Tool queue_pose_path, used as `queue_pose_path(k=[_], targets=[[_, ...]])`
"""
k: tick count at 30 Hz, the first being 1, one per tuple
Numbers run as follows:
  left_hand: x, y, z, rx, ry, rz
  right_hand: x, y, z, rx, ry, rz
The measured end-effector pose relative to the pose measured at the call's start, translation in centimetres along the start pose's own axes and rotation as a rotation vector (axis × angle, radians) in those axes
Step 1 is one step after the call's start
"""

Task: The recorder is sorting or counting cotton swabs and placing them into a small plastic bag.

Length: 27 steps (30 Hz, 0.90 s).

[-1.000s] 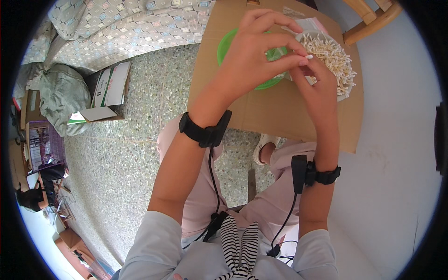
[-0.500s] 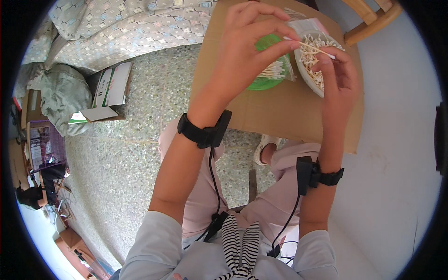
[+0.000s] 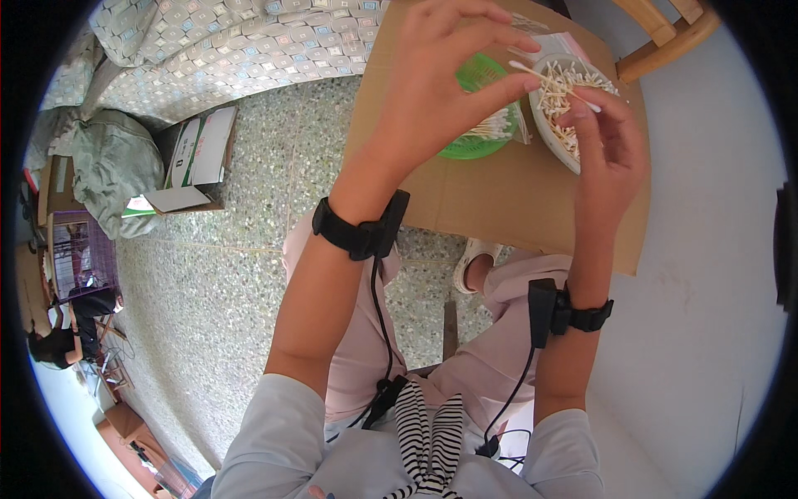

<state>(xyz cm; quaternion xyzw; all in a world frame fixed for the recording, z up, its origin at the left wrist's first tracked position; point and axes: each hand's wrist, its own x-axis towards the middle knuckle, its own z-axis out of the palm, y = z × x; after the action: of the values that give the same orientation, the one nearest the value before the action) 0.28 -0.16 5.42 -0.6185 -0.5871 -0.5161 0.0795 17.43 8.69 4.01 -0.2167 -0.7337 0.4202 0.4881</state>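
- Our right hand (image 3: pixel 612 140) pinches a swab (image 3: pixel 554 83) above the bowl (image 3: pixel 545 132).
- Our left hand (image 3: pixel 436 91) is spread, its thumb perhaps touching that swab.
- More swabs (image 3: pixel 495 126) lie in the green basket (image 3: pixel 472 151).

Pretty sure I'm looking into somebody's home, kinda cluttered: speckled stone-chip floor (image 3: pixel 249 183), patterned cloth (image 3: pixel 241 41) draped along one side, a slumped greenish sack (image 3: pixel 120 166) beside an opened carton (image 3: pixel 204 150), plus wooden furniture (image 3: pixel 665 41) by a plain pale wall (image 3: pixel 706 249).

Basket (image 3: pixel 467 150) L of bowl (image 3: pixel 554 146), both on cardbd (image 3: pixel 499 208), both w/ swabs (image 3: pixel 492 128) in; bag (image 3: pixel 555 46) behind bowl.
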Motion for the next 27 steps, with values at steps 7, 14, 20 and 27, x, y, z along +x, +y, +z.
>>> queue_pose_path(k=[7,14,20,27], targets=[[-0.2,-0.5,0.1,0.0,-0.066,-0.023,0.0,-0.1,-0.1,0.053,0.028,0.024],[-0.3,-0.7,0.1,-0.048,0.006,0.025,0.2,-0.4,-0.3,-0.023,0.015,0.06],[-0.4,-0.6,0.1,0.025,-0.021,-0.007,0.5,0.0,-1.2,-0.195,-0.028,0.071],[-2.7,-3.4,1.7,0.183,-0.047,-0.13,0.8,1.3,-3.6,-0.536,-0.15,0.138]])
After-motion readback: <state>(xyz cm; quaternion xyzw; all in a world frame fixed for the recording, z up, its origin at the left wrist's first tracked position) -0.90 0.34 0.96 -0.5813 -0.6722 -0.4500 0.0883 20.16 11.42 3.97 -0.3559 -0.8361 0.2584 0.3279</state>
